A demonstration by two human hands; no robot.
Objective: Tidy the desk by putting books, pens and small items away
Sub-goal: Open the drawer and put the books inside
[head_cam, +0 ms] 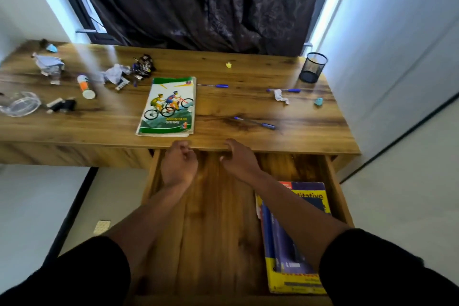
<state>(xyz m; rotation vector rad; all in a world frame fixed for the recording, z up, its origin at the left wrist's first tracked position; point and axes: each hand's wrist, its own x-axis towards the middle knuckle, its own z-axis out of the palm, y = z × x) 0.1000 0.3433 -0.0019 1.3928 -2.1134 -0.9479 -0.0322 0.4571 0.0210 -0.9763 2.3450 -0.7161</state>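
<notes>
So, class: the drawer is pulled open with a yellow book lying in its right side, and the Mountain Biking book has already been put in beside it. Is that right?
Not quite. The head view shows the Mountain Biking book lying on the desk, not in the drawer. The rest holds: the drawer is pulled open and the yellow book lies in its right side.

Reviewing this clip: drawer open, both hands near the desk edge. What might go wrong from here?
1. The Mountain Biking book lies at the desk front edge, right above the left hand; a bump could tip it off into the drawer.
2. The nearest blue pen lies loose and may roll.
3. Only the drawer's left side is free; a yellow book fills the right, by the right hand.
</notes>
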